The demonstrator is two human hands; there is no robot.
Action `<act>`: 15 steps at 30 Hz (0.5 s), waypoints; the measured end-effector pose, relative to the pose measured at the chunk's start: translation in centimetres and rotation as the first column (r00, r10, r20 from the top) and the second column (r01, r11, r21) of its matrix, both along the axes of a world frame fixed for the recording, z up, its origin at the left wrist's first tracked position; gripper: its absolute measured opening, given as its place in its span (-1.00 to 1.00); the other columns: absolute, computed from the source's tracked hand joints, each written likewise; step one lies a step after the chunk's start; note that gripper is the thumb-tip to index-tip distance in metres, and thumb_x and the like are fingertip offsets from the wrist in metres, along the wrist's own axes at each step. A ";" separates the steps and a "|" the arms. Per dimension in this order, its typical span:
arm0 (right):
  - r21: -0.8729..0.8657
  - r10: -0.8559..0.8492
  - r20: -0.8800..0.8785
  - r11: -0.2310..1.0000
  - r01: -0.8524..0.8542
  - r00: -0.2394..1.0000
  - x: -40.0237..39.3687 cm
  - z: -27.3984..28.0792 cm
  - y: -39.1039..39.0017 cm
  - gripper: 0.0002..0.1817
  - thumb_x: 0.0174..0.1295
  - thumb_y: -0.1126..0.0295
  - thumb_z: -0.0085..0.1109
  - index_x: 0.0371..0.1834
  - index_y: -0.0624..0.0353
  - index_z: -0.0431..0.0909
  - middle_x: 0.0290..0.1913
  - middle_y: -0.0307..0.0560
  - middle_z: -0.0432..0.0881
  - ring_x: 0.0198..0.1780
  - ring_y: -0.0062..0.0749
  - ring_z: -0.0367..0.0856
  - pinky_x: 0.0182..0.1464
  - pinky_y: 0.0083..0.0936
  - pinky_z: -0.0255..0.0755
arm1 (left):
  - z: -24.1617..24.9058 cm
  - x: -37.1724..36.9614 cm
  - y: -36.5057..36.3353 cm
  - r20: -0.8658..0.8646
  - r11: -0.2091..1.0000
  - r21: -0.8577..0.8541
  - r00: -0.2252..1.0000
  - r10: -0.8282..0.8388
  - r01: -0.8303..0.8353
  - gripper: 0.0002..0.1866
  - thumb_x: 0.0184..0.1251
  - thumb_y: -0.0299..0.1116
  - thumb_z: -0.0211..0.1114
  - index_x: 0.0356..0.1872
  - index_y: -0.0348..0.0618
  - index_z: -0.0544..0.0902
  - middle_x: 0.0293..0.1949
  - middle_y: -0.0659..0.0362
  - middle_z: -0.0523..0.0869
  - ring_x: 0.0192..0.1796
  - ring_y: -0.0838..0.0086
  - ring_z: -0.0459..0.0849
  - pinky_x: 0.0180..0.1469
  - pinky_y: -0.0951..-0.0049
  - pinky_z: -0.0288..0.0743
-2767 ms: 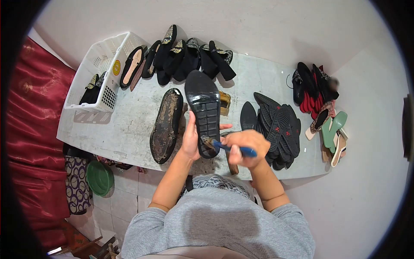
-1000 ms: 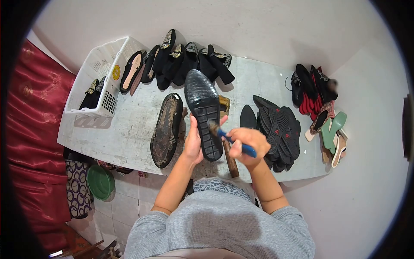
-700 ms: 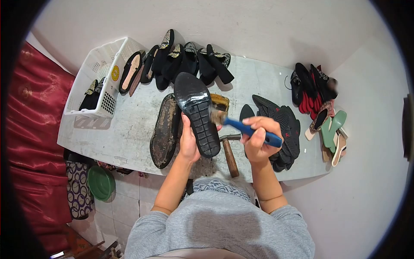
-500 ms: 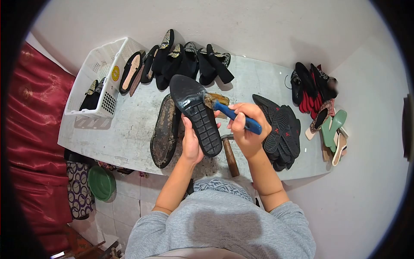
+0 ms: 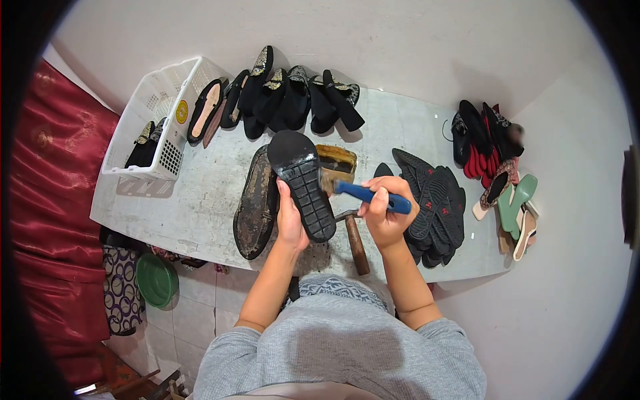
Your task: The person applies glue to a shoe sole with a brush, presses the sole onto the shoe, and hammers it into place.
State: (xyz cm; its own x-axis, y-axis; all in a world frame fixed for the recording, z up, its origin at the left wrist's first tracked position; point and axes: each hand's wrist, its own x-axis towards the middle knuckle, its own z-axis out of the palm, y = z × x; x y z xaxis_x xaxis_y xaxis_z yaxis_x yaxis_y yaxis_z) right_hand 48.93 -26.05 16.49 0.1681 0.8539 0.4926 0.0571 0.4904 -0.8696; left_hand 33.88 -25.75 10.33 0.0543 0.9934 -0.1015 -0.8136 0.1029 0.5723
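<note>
In my left hand (image 5: 291, 220) is a black shoe sole (image 5: 308, 193), tilted up, its ridged grid side facing me. Wet, shiny patches show across its middle. My right hand (image 5: 390, 210) grips the blue handle of a paintbrush (image 5: 370, 195), and the bristles are at the sole's right edge. Just behind lies a tub with a yellow-stained rim (image 5: 352, 159), partly covered by the sole. A worn, dark shoe-shaped form (image 5: 250, 217) rests left of my left hand. Between my forearms stands out the wooden handle of a hammer (image 5: 357, 247), its head partly hidden.
Several black soles (image 5: 437, 210) are piled to the right. Along the wall stand several black shoes (image 5: 297, 100), beside a white plastic basket (image 5: 175, 150) holding more shoes. Red-lined shoes (image 5: 477, 133) and green sandal soles (image 5: 517, 207) sit at the far right of the table.
The brush has moved down the sole's right edge, from the smooth front part toward the grid. The sole has tipped and dropped slightly, uncovering more of the tub.
</note>
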 end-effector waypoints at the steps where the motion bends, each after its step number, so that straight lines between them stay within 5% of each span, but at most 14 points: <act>1: 0.125 -0.016 0.007 0.992 0.015 1.000 -0.2 0.5 0.3 -0.95 0.10 0.52 0.11 -0.41 0.29 0.50 -0.43 -0.05 0.62 -0.44 -0.39 0.63 -0.40 -0.57 0.48 | 0.3 0.2 -0.1 -0.001 1.000 0.002 1.000 0.002 -0.002 -0.34 0.42 0.19 -0.35 0.17 -0.16 0.38 0.03 0.05 0.56 -0.10 0.41 0.60 -0.12 0.42 0.57; 6: 0.323 -0.074 0.198 0.946 0.006 0.977 -0.7 1.4 1.4 -0.88 0.01 0.60 0.16 -0.35 0.30 0.48 -0.38 0.00 0.63 -0.37 -0.24 0.66 -0.32 -0.51 0.54 | 1.4 0.4 -0.4 -0.064 0.999 0.011 0.997 0.043 -0.043 -0.34 0.41 0.20 -0.34 0.16 -0.15 0.39 0.00 0.06 0.58 -0.11 0.37 0.62 -0.07 0.40 0.55; 8: 0.349 -0.082 0.170 0.937 0.018 0.982 -0.9 1.5 1.3 -0.92 0.02 0.57 0.17 -0.40 0.28 0.49 -0.40 -0.05 0.63 -0.42 -0.28 0.65 -0.35 -0.52 0.53 | 0.7 -0.1 -0.2 -0.076 0.999 -0.002 0.996 0.042 -0.042 -0.33 0.41 0.20 -0.35 0.16 -0.15 0.39 0.00 0.06 0.57 -0.10 0.36 0.62 -0.04 0.39 0.55; 10: 0.292 -0.004 0.298 0.952 -0.087 0.954 -0.7 1.5 0.7 -0.91 0.16 0.52 0.03 -0.39 0.34 0.46 -0.38 0.02 0.60 -0.61 -0.56 0.52 -0.54 -0.67 0.42 | 0.7 -0.5 -0.1 -0.086 0.999 -0.018 0.996 0.040 -0.042 -0.33 0.41 0.20 -0.35 0.16 -0.15 0.40 0.01 0.06 0.57 -0.09 0.35 0.62 -0.02 0.37 0.54; 11: 0.443 -0.119 0.353 0.895 -0.054 0.928 -1.2 1.8 1.2 -0.91 0.15 0.51 0.05 -0.44 0.31 0.48 -0.47 -0.07 0.60 -0.63 -0.57 0.50 -0.54 -0.66 0.40 | 0.9 -0.6 0.1 -0.067 0.999 0.006 0.997 0.049 -0.049 -0.33 0.41 0.20 -0.35 0.15 -0.15 0.40 0.01 0.06 0.57 -0.08 0.35 0.62 -0.01 0.36 0.54; 15: 0.316 -0.058 0.330 0.947 -0.052 0.942 -1.4 1.9 0.6 -0.94 0.13 0.52 0.06 -0.42 0.30 0.48 -0.48 -0.08 0.61 -0.56 -0.51 0.56 -0.48 -0.63 0.44 | 1.4 -0.9 0.0 -0.035 0.999 0.026 0.999 0.028 -0.027 -0.34 0.42 0.20 -0.36 0.13 -0.15 0.41 -0.04 0.08 0.59 -0.11 0.39 0.62 -0.05 0.38 0.53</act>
State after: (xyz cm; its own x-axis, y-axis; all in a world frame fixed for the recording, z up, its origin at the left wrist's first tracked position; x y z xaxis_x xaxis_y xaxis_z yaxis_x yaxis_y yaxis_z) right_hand 47.56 -25.48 18.36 -0.0492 0.6441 0.7634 0.3158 0.7351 -0.5999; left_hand 32.99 -25.76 11.71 0.0236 0.9967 -0.0779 -0.7950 0.0659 0.6030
